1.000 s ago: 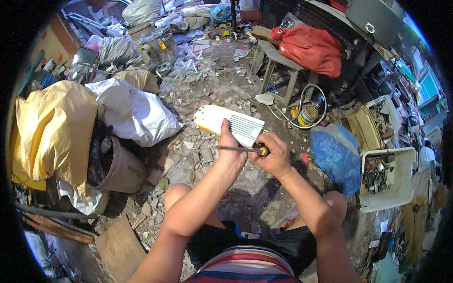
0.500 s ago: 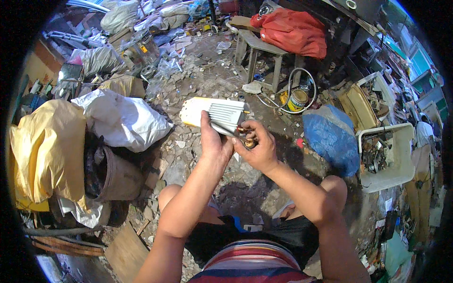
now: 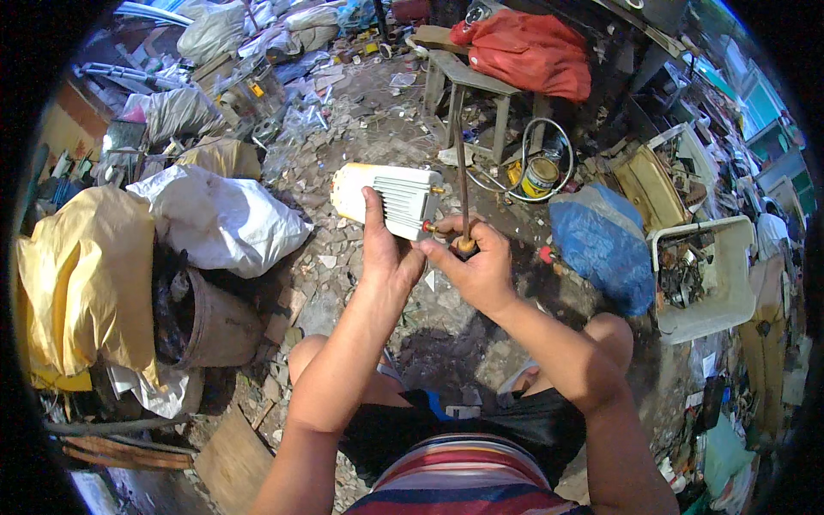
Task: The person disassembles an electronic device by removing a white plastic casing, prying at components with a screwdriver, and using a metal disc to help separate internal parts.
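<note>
My left hand (image 3: 384, 249) is wrapped round a white, finned metal box (image 3: 360, 188) with a yellowed end, its thumb lying along the fins. Two small fittings stick out of the box's right end: a brass one (image 3: 438, 190) and a red-ringed one (image 3: 427, 227). My right hand (image 3: 481, 262) grips a screwdriver (image 3: 463, 172), its long shaft pointing up and away from me and its amber handle mostly hidden in the palm. The fingertips of that hand reach the red-ringed fitting. The shaft stands apart from the box, to its right.
A wooden stool (image 3: 481, 81) bears a red sack (image 3: 532, 56). Nearby are a tin can (image 3: 540, 177) circled by a hose, a blue bag (image 3: 601, 249) and a white bin (image 3: 708, 322) of metal scraps. White (image 3: 223, 219) and yellow sacks (image 3: 81, 275) stand left. Rubble covers the ground.
The screwdriver's shaft has swung into view, now pointing up from my right hand. The box has tilted slightly, showing more of its finned face. My left hand keeps its hold.
</note>
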The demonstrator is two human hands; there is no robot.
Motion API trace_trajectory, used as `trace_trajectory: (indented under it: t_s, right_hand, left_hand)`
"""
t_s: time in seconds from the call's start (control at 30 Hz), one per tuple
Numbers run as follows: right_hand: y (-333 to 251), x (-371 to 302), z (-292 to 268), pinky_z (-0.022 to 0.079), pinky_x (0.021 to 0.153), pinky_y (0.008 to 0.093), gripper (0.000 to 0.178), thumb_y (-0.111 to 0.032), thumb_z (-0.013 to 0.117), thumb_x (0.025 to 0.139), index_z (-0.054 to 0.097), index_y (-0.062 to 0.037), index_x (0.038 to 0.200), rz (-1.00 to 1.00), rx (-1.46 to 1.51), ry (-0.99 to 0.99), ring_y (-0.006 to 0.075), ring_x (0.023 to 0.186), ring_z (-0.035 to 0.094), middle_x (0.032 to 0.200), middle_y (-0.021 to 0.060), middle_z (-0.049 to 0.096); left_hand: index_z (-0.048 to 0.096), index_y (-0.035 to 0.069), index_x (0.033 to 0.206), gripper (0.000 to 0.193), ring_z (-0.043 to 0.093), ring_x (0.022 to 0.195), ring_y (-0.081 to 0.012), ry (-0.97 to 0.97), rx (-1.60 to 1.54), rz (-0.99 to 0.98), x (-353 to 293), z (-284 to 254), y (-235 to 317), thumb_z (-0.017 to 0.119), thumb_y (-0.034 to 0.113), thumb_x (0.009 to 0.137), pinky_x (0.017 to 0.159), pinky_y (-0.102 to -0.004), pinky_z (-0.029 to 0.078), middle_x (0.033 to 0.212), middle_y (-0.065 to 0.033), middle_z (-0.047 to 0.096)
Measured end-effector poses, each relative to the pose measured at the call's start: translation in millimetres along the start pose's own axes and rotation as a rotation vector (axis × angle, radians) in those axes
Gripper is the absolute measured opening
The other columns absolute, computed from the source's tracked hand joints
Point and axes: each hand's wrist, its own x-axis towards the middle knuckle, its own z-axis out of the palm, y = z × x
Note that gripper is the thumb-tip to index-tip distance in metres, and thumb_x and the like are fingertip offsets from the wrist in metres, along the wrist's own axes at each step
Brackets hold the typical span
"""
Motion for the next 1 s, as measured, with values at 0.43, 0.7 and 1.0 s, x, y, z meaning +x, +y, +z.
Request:
trace_trajectory:
  t_s: [0.43, 0.7, 1.0]
  right_hand:
    - [-18.6, 9.1, -8.1, 0.040, 0.051, 0.0238, 0.027, -0.017, 0.081, 0.068, 0.066, -0.0049, 0.087, -0.081, -0.065, 0.013, 0.0080, 0.052, 0.047, 0.080, 0.0020, 0.061]
    - [-14.1, 12.2, -13.0, 0.041, 0.053, 0.0213, 0.025, -0.013, 0.079, 0.072, 0.062, -0.0025, 0.088, 0.065, 0.013, -0.117, 0.0034, 0.058, 0.050, 0.082, 0.0006, 0.061]
    - [-4.8, 14.1, -13.5, 0.046, 0.061, 0.0263, 0.034, -0.019, 0.069, 0.083, 0.052, -0.0046, 0.108, 0.058, 0.139, -0.133, 0.0079, 0.070, 0.055, 0.085, 0.0035, 0.060]
  left_hand:
    - [0.051, 0.011, 0.123, 0.060, 0.059, 0.095, -0.0200, -0.086, 0.024, 0.069, 0.0, -0.1, -2.9, 0.055, 0.057, 0.084, 0.081, -0.0342, 0.050, 0.109, -0.0047, 0.061]
    - [0.048, 0.008, 0.124, 0.060, 0.059, 0.099, -0.0239, -0.110, 0.153, 0.157, -0.4, -3.1, -1.6, 0.056, 0.054, 0.086, 0.088, -0.0386, 0.049, 0.111, -0.0082, 0.060]
    - [0.051, 0.012, 0.121, 0.047, 0.058, 0.100, -0.0169, -0.073, 0.008, 0.013, 8.1, -12.2, 7.3, 0.054, 0.048, 0.090, 0.084, -0.0333, 0.048, 0.111, -0.0007, 0.061]
